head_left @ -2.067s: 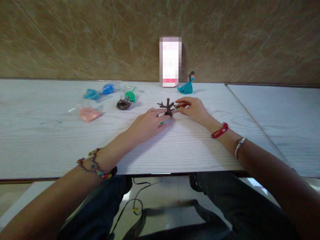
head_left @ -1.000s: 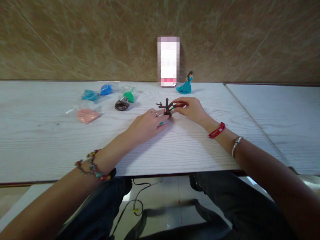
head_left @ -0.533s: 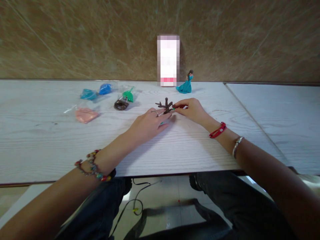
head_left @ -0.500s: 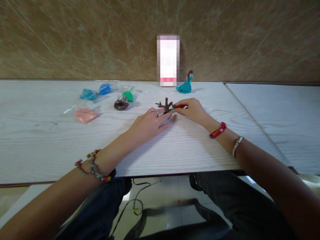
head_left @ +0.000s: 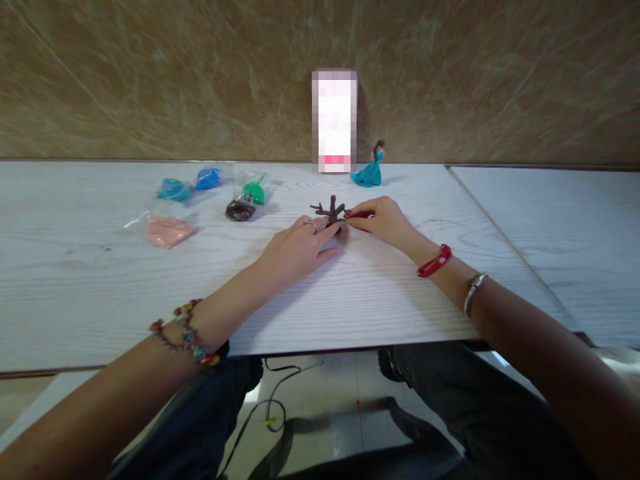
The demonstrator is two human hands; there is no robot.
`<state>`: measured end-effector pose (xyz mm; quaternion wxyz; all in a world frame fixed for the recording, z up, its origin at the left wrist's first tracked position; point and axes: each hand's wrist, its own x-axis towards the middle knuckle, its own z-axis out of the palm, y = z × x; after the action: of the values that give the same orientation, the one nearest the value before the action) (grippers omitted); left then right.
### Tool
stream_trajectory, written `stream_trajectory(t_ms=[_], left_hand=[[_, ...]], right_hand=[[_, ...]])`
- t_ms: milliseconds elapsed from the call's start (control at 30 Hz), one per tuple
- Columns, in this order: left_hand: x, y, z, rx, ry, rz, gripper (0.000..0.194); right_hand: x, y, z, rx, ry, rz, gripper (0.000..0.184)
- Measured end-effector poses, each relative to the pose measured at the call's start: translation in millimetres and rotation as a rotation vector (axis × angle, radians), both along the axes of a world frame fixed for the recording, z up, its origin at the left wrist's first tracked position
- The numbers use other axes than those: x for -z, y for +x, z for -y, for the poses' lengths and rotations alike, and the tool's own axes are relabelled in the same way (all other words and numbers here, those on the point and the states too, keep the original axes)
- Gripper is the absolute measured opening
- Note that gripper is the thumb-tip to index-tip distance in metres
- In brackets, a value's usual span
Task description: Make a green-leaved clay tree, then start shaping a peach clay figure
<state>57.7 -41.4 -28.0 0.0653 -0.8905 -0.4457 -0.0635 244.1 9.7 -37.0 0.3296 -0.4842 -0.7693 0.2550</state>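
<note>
A small brown clay tree [head_left: 333, 205] with several bare branches stands upright at the middle of the table. The fingers of my left hand [head_left: 293, 250] are round its lower trunk, covering most of its base, and the thumb lies a little apart, lower down. My right hand [head_left: 383, 215] is at the tree's right side, thumb and forefinger pinched together at a branch end. A tiny green bit of clay [head_left: 345, 220] shows at those fingertips; how much of it they cover is hidden.
Left on the white table [head_left: 400, 293] lie bags of clay: pink [head_left: 171, 231], teal [head_left: 174, 190], blue [head_left: 208, 178], green [head_left: 255, 193] and brown [head_left: 241, 209]. A blurred-out phone-shaped panel [head_left: 335, 123] leans on the wall beside a teal-dressed figurine [head_left: 369, 175].
Both hands stay almost where they were at the tree. The whole scene has shifted very slightly, and a teal speck under my left hand no longer shows.
</note>
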Motion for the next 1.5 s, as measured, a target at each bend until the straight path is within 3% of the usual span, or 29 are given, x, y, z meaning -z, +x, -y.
stream_trajectory(t_ms=[733,967,1133,1267,1367,1500], left_hand=[[-0.8,-5,-2,0.030,-0.043,0.057,0.043],[-12.7,-22,-7,0.147,-0.118,0.098,0.038],[-14.0,-30,-12,0.024,-0.170,0.113,0.035],[-10.0,-30,-14,-0.002,-0.147,0.144,0.028],[-9.4,-30,-15,0.019,-0.160,0.165,0.026],[-9.5,-34,-17,-0.033,-0.164,0.213,0.028]], right_hand=[[-2.5,1,2,0.017,-0.031,-0.060,0.023],[-5.1,20,-4,0.094,-0.044,-0.016,0.022],[-7.3,33,-8,0.234,0.058,-0.079,0.017],[-20.2,29,6,0.304,0.275,-0.080,0.015],[-27.0,15,25,0.120,0.416,0.069,0.018],[-19.4,-11,43,-0.317,0.343,0.361,0.024]])
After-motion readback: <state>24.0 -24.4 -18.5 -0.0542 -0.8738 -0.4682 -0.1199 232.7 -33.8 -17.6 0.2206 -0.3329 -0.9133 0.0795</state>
